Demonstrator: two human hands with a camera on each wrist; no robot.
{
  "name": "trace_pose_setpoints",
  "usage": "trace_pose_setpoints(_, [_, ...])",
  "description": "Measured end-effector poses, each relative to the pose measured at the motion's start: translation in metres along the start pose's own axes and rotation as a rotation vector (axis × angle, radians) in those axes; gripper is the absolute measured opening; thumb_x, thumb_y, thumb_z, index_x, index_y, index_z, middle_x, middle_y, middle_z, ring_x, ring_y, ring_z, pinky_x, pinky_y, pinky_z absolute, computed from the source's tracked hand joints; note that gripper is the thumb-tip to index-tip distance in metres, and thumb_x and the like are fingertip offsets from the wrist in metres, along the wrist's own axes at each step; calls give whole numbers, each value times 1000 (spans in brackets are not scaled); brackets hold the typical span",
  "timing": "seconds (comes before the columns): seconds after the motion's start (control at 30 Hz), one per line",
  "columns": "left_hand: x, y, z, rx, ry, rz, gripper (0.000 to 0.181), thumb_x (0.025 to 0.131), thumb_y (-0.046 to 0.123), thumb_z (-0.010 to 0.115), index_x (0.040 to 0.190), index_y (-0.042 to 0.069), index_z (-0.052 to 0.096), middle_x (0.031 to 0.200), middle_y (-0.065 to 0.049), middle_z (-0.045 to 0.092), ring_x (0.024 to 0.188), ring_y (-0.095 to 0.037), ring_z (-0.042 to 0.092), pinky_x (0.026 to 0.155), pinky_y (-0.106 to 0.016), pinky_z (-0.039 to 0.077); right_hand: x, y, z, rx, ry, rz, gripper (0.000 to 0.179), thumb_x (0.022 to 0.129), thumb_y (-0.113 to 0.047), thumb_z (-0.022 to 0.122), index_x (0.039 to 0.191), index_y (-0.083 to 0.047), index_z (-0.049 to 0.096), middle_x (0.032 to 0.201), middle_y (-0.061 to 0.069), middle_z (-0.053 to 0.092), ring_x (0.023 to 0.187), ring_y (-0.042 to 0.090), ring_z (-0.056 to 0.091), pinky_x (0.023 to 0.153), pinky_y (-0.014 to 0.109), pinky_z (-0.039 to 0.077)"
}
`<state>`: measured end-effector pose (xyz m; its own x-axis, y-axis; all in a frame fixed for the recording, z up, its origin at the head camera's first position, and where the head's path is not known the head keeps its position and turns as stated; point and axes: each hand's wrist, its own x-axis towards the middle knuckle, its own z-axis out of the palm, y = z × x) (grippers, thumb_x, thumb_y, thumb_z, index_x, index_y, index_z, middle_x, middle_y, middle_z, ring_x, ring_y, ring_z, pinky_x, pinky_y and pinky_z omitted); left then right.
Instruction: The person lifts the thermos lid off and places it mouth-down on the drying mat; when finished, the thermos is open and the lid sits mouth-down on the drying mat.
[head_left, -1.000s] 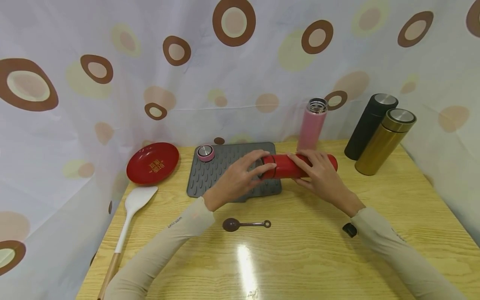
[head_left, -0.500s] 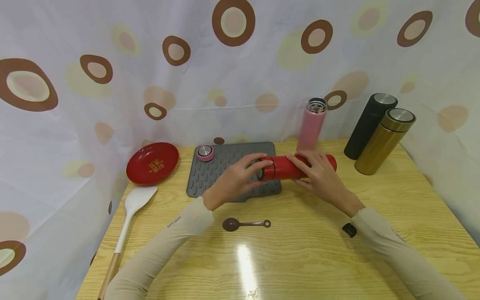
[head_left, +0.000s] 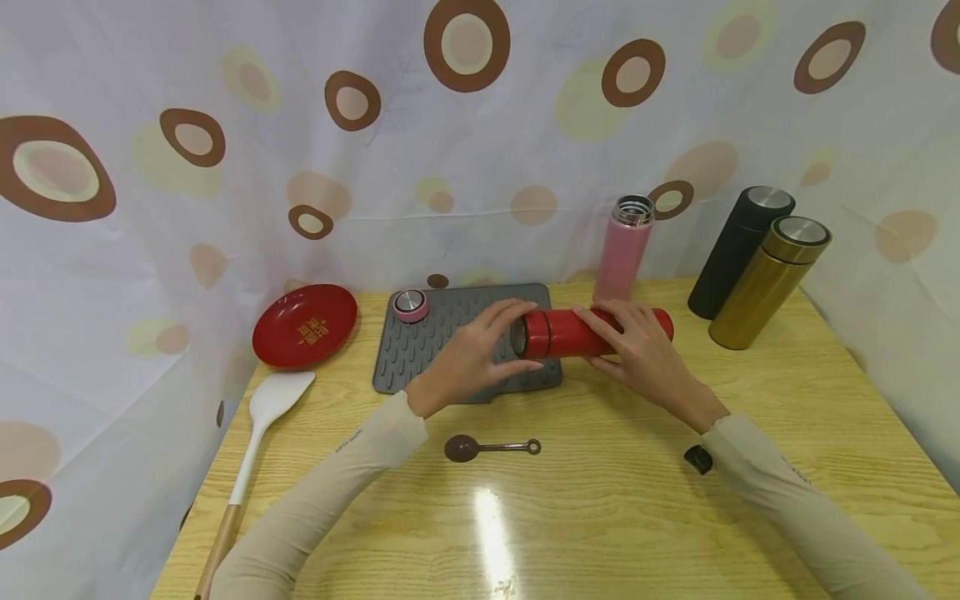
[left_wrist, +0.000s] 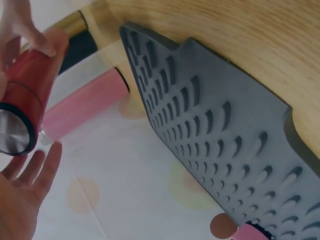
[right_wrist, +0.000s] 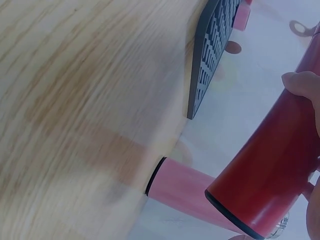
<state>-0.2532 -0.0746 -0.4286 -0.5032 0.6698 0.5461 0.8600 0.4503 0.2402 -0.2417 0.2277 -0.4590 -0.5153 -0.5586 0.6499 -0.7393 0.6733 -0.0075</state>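
Note:
A red thermos [head_left: 566,335] lies sideways in the air over the right part of a grey drying mat [head_left: 405,367], its lid end pointing left. My right hand [head_left: 639,346] grips its body from above; in the right wrist view the dark-rimmed base [right_wrist: 235,215] is visible. Around the lid end hovers my left hand [head_left: 468,354], fingers extended above and thumb below. The left wrist view shows these fingers [left_wrist: 47,167] straight, right by the lid's steel top [left_wrist: 11,131]. Behind the red thermos stands an uncapped pink thermos [head_left: 627,250].
A pink lid [head_left: 411,307] sits on the mat's far left corner. Black [head_left: 738,254] and gold [head_left: 767,287] thermoses stand at the right. A red plate [head_left: 300,325] and a white spatula [head_left: 258,425] are at the left, a brown spoon [head_left: 462,448] in front.
My left hand's fingers have loosened from the red thermos's lid and spread apart, leaving more of the lid visible. The right hand keeps its grip, nearly still.

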Motion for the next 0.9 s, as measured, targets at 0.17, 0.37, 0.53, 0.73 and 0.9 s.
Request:
trace_pose_setpoints(0.17, [1,-5,2,148,1,129,85,86,38,88,156,18,43,157,-17,44,138,-30,54,111,-38,50,2,1,-2,0,2,8,88,67,-12,100,145,-7,59,128,27,59,119,46,57,98,66,49])
trace_pose_setpoints(0.37, [1,-9,2,337,21,278,69,86,25,89,148,25,59,153,-11,51,145,-31,47,115,-36,47,3,2,-2,-7,-3,8,87,67,-12,100,144,-6,60,129,27,59,119,46,57,98,67,49])
trace_pose_setpoints(0.53, [-2,-9,1,348,18,292,62,92,15,84,148,23,59,153,-11,53,146,-29,48,107,-33,53,3,1,-2,3,-4,9,88,67,-12,100,145,-6,59,129,27,59,119,45,56,99,67,48])
trace_pose_setpoints(0.73, [-3,-7,0,190,-1,211,68,89,5,84,148,18,55,155,-13,49,146,-28,47,105,-31,54,3,1,-2,12,-7,14,88,68,-13,100,146,-5,58,129,26,60,120,45,56,99,65,48])
trace_pose_setpoints(0.9, [-1,-3,0,-55,3,62,69,88,13,86,149,12,53,151,-14,52,134,-24,58,107,-29,52,0,2,-1,9,-18,13,91,67,-12,100,147,-6,57,130,27,59,120,45,56,101,66,47])
